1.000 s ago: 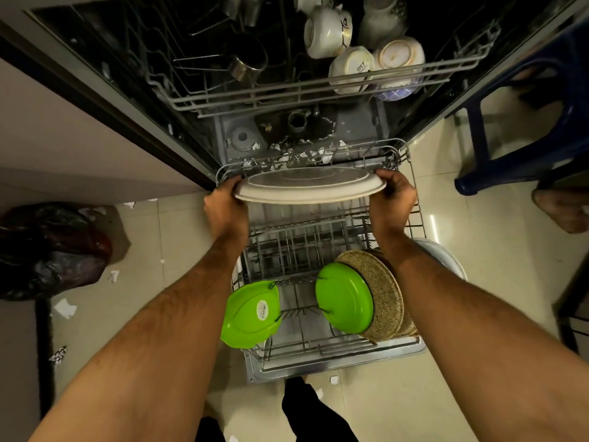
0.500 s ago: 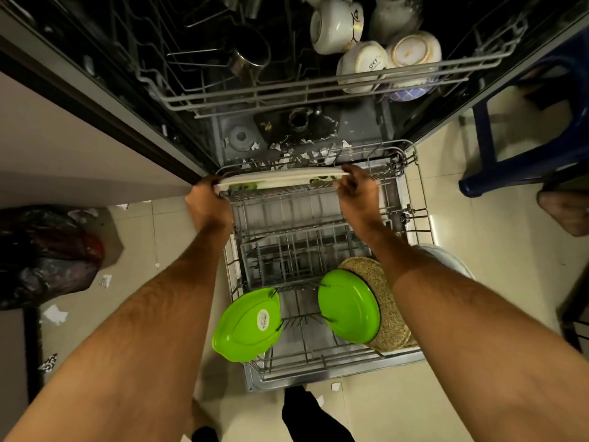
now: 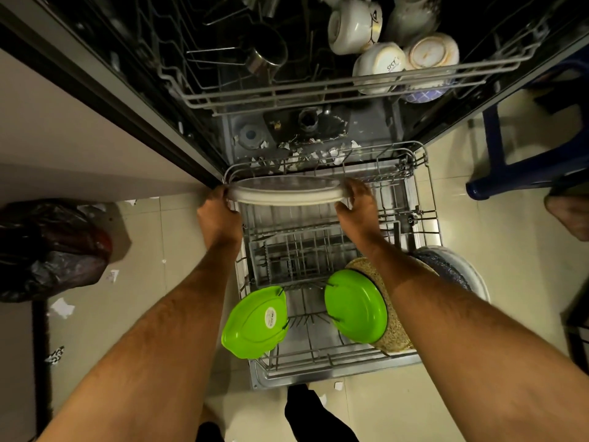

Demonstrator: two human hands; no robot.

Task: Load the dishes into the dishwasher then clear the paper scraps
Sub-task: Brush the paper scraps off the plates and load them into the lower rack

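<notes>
1. Head view looks down at a pulled-out lower rack (image 3: 427, 199) of an open dishwasher, with both arms reaching to its far end.
2. Left hand (image 3: 218, 215) grips the left end of a white oval platter (image 3: 287, 194); its fingers curl round the rim, thumb side toward the camera.
3. Right hand (image 3: 357, 202) grips the right end the same way, fingers wrapped over the edge.
4. Held between the two hands, the platter sits at the rack's back edge, just in front of the paper scraps (image 3: 306, 154) strewn on the tub floor.
5. Its long axis runs left to right, across the rack, and it looks tipped so the rim faces the camera. Both hands are equally near, one at each end.
6. Judging from this, the step in hand is seating the platter on edge in the rear row of tines; the move turns on keeping that long axis square to the rack sides while it goes down.
7. Nearer the camera, two green plates (image 3: 255, 323) and a speckled plate (image 3: 395, 330) already stand in the rack.
8. Cups (image 3: 379, 65) fill the upper rack (image 3: 318, 90).
9. More scraps lie on the floor (image 3: 143, 298) beside a dark bag (image 3: 51, 247), so clearing is not yet done.
</notes>
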